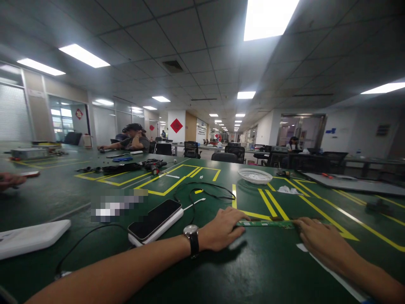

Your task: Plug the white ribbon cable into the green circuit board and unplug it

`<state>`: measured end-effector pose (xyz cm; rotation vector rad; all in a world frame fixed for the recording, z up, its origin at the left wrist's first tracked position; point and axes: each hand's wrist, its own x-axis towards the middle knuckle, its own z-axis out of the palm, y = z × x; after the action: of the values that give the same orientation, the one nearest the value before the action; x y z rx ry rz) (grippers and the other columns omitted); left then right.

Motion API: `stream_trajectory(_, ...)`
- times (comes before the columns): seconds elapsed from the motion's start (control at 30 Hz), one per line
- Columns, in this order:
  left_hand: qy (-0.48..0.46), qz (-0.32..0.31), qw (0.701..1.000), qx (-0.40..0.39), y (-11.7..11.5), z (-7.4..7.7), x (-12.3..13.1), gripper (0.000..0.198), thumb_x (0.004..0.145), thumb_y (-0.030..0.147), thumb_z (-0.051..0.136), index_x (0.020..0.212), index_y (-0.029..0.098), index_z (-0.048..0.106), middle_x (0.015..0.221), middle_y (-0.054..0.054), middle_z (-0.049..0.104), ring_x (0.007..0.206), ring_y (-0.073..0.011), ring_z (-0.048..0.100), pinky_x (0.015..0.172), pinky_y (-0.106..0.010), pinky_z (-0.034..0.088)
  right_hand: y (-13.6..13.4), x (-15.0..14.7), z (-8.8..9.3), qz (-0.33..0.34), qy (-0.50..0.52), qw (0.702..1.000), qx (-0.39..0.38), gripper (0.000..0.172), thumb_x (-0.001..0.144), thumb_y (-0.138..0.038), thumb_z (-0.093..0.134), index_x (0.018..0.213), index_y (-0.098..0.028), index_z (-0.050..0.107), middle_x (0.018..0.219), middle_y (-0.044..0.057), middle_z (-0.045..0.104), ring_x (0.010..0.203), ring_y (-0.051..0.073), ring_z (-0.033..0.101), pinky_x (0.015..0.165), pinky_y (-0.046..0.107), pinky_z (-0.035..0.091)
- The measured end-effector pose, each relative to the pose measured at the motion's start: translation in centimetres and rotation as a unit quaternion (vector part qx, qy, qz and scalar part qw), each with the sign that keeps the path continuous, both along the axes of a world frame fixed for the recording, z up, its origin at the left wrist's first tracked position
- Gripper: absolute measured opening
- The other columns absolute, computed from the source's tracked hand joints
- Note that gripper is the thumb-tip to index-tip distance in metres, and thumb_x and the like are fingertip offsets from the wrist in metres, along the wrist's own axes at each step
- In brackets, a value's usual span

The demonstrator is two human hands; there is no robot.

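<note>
A long, narrow green circuit board point(268, 223) lies low over the green table top point(202, 278), stretched between my two hands. My left hand point(220, 228), with a watch point(191, 236) on its wrist, pinches the board's left end between thumb and fingers. At the opposite end, my right hand point(319, 236) has its fingers closed on the board, and its fingertips are partly hidden. A strip of white paper point(335, 272) lies under the right forearm. Left of my left wrist, a black-screened phone point(155, 221) rests on a white power bank point(171, 223).
Beyond the hands are a white basket point(255, 176), crumpled tissue point(288, 190) and a black cable point(209, 185). A white device point(31, 238) lies at left. Black tools point(136, 166) sit further back. A person point(134, 139) sits across the table; another person's hand point(11, 180) shows at the left edge.
</note>
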<state>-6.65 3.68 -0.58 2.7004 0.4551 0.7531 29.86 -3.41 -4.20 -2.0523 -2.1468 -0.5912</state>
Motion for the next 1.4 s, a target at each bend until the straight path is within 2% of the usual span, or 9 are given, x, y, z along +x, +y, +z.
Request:
stream_trajectory(0.13,0.009,-0.002,1.000,0.001,0.0,0.1,0.0,0.030,0.099,0.029,0.048,0.129,0.026,0.052,0.127,-0.005,0.058,0.117,-0.0227,0.050,0.098,-0.038,0.037,0.0,0.6,0.2,0.009,0.027,1.000,-0.013,0.047,0.093,-0.037,0.034,0.123,-0.019,0.065,0.125,0.014,0.064,0.110,0.032,0.061,0.093,0.052,0.049)
stream_trajectory(0.43,0.009,-0.004,1.000,0.001,0.0,0.0,0.0,0.026,0.101,0.031,0.045,0.124,0.025,0.055,0.127,-0.005,0.058,0.118,-0.0226,0.050,0.100,-0.038,0.037,-0.1,0.0,2.7,-0.012,0.086,0.995,-0.045,0.049,0.096,-0.043,0.031,0.122,-0.024,0.068,0.119,0.011,0.069,0.107,0.031,0.064,0.093,0.051,0.050)
stream_trajectory(0.7,0.002,-0.018,1.000,0.000,0.2,-0.1,0.1,0.024,0.103,0.030,0.042,0.120,0.023,0.057,0.126,-0.004,0.060,0.118,-0.0210,0.051,0.103,-0.038,0.035,-1.4,-5.0,3.1,0.133,0.176,0.967,-0.123,0.045,0.095,-0.043,0.042,0.136,-0.033,0.057,0.145,0.003,0.052,0.132,0.031,0.048,0.113,0.052,0.036)
stream_trajectory(0.87,0.035,-0.056,0.998,0.023,0.2,-0.1,0.1,0.027,0.102,0.032,0.043,0.126,0.027,0.055,0.134,-0.003,0.057,0.125,-0.0213,0.048,0.104,-0.039,0.035,-3.1,-8.6,4.1,0.197,0.180,0.950,-0.163,0.045,0.095,-0.034,0.044,0.140,-0.036,0.052,0.150,0.001,0.046,0.138,0.028,0.041,0.116,0.052,0.031)
stream_trajectory(0.97,0.079,-0.100,0.991,0.038,0.0,0.0,0.1,0.035,0.103,0.038,0.042,0.136,0.033,0.050,0.146,-0.002,0.047,0.132,-0.0230,0.044,0.104,-0.041,0.033,-3.4,-9.4,5.2,0.219,0.169,0.948,-0.159,0.046,0.094,-0.026,0.043,0.137,-0.031,0.055,0.146,0.003,0.050,0.134,0.025,0.045,0.115,0.047,0.034)
stream_trajectory(1.03,0.105,-0.123,0.986,0.042,-0.1,0.0,0.1,0.037,0.104,0.040,0.039,0.141,0.037,0.046,0.151,-0.001,0.042,0.135,-0.0234,0.041,0.105,-0.043,0.032,-3.0,-8.8,5.8,0.182,0.144,0.965,-0.119,0.043,0.090,-0.022,0.044,0.129,-0.024,0.062,0.135,0.008,0.059,0.125,0.026,0.053,0.110,0.044,0.039)
stream_trajectory(1.13,0.128,-0.138,0.981,0.040,-0.1,0.1,0.1,0.038,0.105,0.038,0.036,0.143,0.040,0.044,0.152,0.000,0.041,0.137,-0.0237,0.039,0.105,-0.044,0.031,-2.4,-6.6,6.2,0.033,0.074,0.994,-0.069,0.035,0.087,-0.020,0.047,0.114,-0.015,0.068,0.116,0.015,0.066,0.109,0.029,0.060,0.097,0.045,0.046)
stream_trajectory(1.23,0.128,-0.138,0.981,0.039,-0.2,0.1,0.0,0.038,0.105,0.038,0.036,0.142,0.040,0.046,0.149,0.000,0.044,0.134,-0.0243,0.041,0.105,-0.043,0.032,-2.2,-4.3,6.0,-0.072,0.056,0.991,-0.101,0.029,0.087,-0.024,0.050,0.106,-0.015,0.069,0.105,0.015,0.067,0.097,0.028,0.063,0.084,0.040,0.049)
stream_trajectory(1.4,0.124,-0.136,0.981,0.061,-0.3,0.1,0.0,0.039,0.104,0.037,0.038,0.141,0.038,0.048,0.145,-0.002,0.047,0.129,-0.0244,0.045,0.105,-0.041,0.033,-2.1,-3.3,5.4,-0.032,0.105,0.987,-0.120,0.025,0.084,-0.024,0.054,0.101,-0.018,0.071,0.101,0.011,0.066,0.090,0.024,0.064,0.079,0.035,0.049)
